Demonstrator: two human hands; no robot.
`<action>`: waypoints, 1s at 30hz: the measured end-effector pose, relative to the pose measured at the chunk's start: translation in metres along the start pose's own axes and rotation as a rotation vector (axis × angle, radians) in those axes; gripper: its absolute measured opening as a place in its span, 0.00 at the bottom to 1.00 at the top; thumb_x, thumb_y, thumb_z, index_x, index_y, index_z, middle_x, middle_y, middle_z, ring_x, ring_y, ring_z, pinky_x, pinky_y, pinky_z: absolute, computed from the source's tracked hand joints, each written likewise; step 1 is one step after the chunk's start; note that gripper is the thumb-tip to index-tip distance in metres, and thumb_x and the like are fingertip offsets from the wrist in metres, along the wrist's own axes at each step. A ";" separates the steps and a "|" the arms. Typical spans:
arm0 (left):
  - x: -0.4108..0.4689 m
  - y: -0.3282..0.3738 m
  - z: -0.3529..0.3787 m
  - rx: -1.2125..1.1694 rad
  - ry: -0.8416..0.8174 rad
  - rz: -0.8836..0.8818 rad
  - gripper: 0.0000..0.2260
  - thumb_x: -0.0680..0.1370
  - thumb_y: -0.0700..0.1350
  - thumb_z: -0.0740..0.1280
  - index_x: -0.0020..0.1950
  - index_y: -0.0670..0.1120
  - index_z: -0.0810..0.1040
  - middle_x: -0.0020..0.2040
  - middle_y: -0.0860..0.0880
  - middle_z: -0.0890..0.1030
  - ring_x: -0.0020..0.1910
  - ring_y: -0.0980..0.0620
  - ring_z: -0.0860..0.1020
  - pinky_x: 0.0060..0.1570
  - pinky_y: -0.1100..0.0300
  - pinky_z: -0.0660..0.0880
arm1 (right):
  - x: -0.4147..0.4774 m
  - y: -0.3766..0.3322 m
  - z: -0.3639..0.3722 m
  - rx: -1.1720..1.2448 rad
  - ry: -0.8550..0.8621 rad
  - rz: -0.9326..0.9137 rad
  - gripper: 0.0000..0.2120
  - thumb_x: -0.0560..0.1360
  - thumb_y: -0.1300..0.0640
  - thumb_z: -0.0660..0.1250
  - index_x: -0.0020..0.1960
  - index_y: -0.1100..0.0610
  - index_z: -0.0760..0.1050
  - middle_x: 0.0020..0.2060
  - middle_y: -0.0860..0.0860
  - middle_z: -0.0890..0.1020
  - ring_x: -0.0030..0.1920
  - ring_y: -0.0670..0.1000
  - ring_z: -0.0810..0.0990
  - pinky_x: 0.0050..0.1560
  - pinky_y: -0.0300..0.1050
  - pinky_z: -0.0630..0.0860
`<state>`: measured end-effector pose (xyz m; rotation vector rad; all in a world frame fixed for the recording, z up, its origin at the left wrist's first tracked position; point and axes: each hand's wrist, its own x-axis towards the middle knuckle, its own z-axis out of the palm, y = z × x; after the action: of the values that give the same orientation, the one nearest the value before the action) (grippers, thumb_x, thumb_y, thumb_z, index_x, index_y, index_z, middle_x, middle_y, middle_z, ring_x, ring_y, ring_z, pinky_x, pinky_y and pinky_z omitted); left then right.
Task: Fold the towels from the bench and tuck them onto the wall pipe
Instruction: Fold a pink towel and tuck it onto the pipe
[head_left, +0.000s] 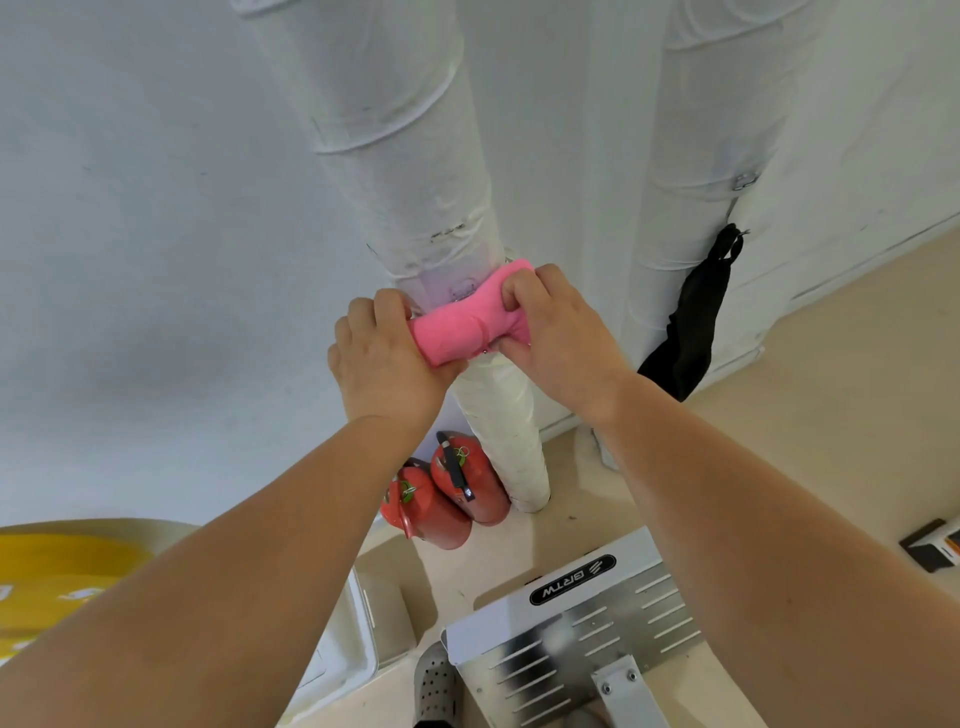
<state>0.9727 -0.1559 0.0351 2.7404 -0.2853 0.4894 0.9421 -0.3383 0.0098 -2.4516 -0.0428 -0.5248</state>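
1. Towel first: a pink towel (462, 327), bunched into a short thick roll, lies crosswise against the front of the left wall pipe (410, 156), low on the pipe, where a thin metal band circles the wrapping. Its right end rises along the pipe's right edge; whether any of it passes behind the pipe cannot be told.
2. At the roll's left end, the left hand (387, 364) grips the cloth, fingers curled over the top toward the wall, knuckles up.
3. At the right end, the right hand (558, 338) holds the towel too, its fingers dug into the cloth from above and the thumb pressing from below.
4. A second wrapped pipe (691, 156) stands to the right, well apart from the first.
5. A black cloth (691, 322) hangs by a loop from that second pipe, just above the floor (831, 364).
6. Two red fire extinguishers (457, 493) stand on the floor at the foot of the left wall pipe, touching each other.
7. Nearer the camera lie a slotted metal plate (571, 613) labelled "BRTW" and a yellow surface (52, 577) at the lower left.
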 end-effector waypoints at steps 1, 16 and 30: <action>-0.003 0.001 0.000 0.006 -0.026 -0.010 0.34 0.61 0.61 0.81 0.56 0.45 0.70 0.52 0.45 0.72 0.52 0.41 0.73 0.47 0.50 0.66 | -0.002 -0.001 0.000 -0.008 0.002 0.005 0.19 0.70 0.54 0.76 0.55 0.56 0.72 0.51 0.55 0.73 0.48 0.57 0.76 0.46 0.43 0.68; -0.003 0.011 -0.025 -0.028 0.072 0.382 0.09 0.67 0.36 0.77 0.37 0.42 0.78 0.31 0.43 0.75 0.30 0.43 0.72 0.30 0.55 0.69 | -0.017 -0.022 -0.022 -0.101 0.050 0.041 0.04 0.75 0.59 0.69 0.49 0.58 0.79 0.46 0.55 0.79 0.45 0.59 0.79 0.44 0.50 0.74; -0.007 0.013 -0.042 -0.003 -0.162 0.315 0.05 0.77 0.42 0.71 0.49 0.41 0.83 0.44 0.43 0.80 0.42 0.40 0.78 0.39 0.51 0.75 | -0.019 -0.029 -0.026 0.132 -0.045 0.173 0.10 0.74 0.65 0.66 0.53 0.57 0.78 0.47 0.53 0.81 0.46 0.54 0.80 0.51 0.52 0.79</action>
<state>0.9506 -0.1515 0.0730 2.7468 -0.7649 0.3431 0.9110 -0.3279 0.0381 -2.3117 0.1114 -0.3785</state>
